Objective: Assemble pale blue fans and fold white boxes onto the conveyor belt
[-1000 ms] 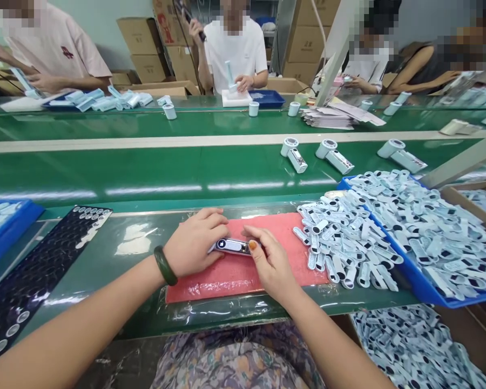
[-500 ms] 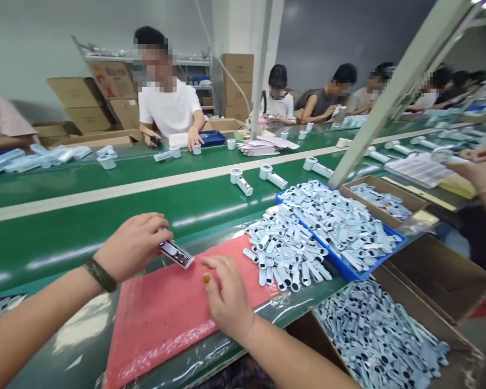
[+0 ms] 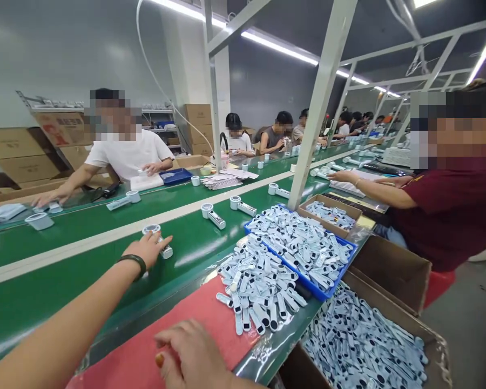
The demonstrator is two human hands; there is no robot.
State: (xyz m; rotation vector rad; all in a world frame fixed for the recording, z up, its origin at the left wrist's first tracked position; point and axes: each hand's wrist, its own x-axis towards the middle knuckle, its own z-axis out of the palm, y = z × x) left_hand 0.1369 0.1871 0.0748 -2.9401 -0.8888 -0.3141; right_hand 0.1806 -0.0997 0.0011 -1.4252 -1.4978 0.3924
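- Head view: the left hand [image 3: 149,251], dark bracelet [image 3: 133,261] at its wrist, reaches out over the green belt [image 3: 60,286].
- Beneath its fingers lies the pale round-headed device [image 3: 151,229], set down on the near strip of the belt; its round head and handle end show past the hand. Whether the fingers grip it or merely touch it, one cannot tell.
- Right hand [image 3: 196,348]: over the red mat [image 3: 141,340], fingers loosely curled, thumb apart, nothing visibly held.
- Farther along the belt, two similar devices [image 3: 216,219] lie near each other, well apart from the left hand.
- Beyond the mat's far end, and partly on it, spreads a heap of pale blue pieces [image 3: 261,286] on the counter [image 3: 263,359], just beside a filled blue tray [image 3: 327,294].
- Across the belt, a co-worker in a white shirt [image 3: 125,156] reaches sideways.
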